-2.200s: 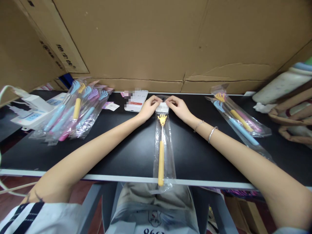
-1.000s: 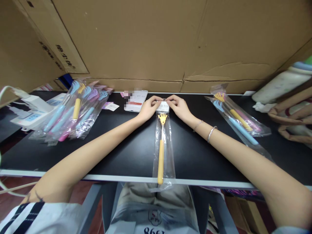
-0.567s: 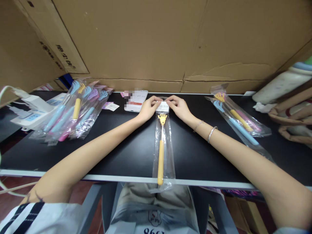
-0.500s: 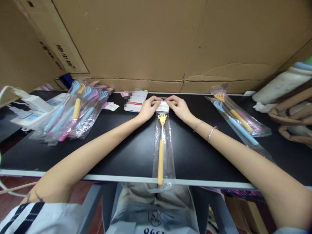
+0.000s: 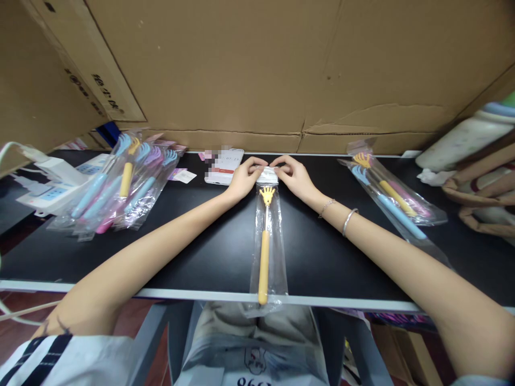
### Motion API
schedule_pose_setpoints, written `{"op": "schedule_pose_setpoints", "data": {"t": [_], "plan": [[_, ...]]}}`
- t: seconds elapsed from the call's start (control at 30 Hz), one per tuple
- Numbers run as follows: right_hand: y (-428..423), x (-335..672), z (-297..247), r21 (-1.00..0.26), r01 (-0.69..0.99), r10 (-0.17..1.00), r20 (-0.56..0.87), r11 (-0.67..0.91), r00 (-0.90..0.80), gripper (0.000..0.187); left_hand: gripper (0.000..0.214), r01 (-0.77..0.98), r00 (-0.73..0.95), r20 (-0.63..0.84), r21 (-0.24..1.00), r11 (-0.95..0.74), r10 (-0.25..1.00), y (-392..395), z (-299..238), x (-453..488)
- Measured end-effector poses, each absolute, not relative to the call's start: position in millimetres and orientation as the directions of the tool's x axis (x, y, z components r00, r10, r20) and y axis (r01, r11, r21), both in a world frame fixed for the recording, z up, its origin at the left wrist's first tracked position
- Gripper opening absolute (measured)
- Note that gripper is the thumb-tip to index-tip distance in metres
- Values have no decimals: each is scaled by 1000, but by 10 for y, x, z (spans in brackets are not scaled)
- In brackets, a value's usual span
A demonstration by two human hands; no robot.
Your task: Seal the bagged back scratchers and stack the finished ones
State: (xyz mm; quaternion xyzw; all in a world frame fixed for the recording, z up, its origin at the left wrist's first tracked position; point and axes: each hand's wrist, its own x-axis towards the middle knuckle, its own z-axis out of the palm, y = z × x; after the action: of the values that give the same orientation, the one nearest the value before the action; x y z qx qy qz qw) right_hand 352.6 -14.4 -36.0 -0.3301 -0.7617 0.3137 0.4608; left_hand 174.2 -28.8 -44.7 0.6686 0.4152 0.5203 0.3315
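A yellow back scratcher (image 5: 264,262) with a hand-shaped head lies in a clear plastic bag (image 5: 279,257), its handle end reaching over the table's front edge. At the bag's far end is a white label or card (image 5: 267,175). My left hand (image 5: 246,178) pinches the left side of that end, thumb and fingers together. On the other side my right hand (image 5: 293,177) pinches the right corner in the same way. The fingertips partly cover the bag's top edge.
Several bagged back scratchers (image 5: 126,179) are heaped at left beside a white power strip (image 5: 60,190). More bagged ones (image 5: 386,187) lie at right. A phone (image 5: 224,167) and a small white tag (image 5: 185,176) are behind my left arm. A bottle (image 5: 466,136) stands far right; cardboard (image 5: 241,69) walls the back.
The bag and back scratcher have shifted very slightly left. My fingertips have moved a little at the bag's top end, with both hands still there.
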Motion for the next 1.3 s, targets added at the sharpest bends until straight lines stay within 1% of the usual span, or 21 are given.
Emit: {"op": "schedule_pose_setpoints", "data": {"t": [0.1, 0.2, 0.3, 0.4, 0.53, 0.67, 0.8, 0.9, 1.1, 1.3], "plan": [[-149, 3526, -356, -786, 216, 798, 494, 579, -345, 12, 16, 191, 127, 423, 877, -440, 897, -277, -456, 1740], [-146, 3529, -360, -788, 219, 801, 490, 576, -344, 11, 19, 195, 96, 416, 883, -427, 904, -290, -437, 1750], [-133, 3532, -373, -782, 206, 789, 499, 589, -359, 10, 24, 179, 63, 370, 910, -375, 927, -314, -400, 1769], [-124, 3530, -384, -777, 213, 787, 500, 592, -362, 10, 24, 169, 55, 346, 921, -350, 937, -321, -388, 1774], [-120, 3525, -388, -771, 230, 787, 496, 593, -367, 11, 14, 223, 81, 395, 888, -403, 915, -302, -429, 1751], [-109, 3524, -396, -767, 250, 792, 490, 590, -365, 14, 15, 218, 117, 428, 869, -443, 896, -281, -467, 1725], [-94, 3530, -402, -756, 291, 800, 484, 586, -355, 19, 15, 193, 143, 423, 875, -445, 895, -278, -469, 1718], [-92, 3533, -397, -762, 290, 805, 480, 580, -349, 23, 16, 190, 133, 419, 879, -438, 898, -281, -468, 1722], [-121, 3526, -387, -746, 287, 788, 491, 601, -373, 15, 16, 200, 125, 449, 862, -465, 885, -266, -491, 1720], [-108, 3525, -403, -737, 291, 780, 493, 610, -386, 15, 15, 200, 143, 476, 845, -496, 868, -227, -524, 1702]]}}
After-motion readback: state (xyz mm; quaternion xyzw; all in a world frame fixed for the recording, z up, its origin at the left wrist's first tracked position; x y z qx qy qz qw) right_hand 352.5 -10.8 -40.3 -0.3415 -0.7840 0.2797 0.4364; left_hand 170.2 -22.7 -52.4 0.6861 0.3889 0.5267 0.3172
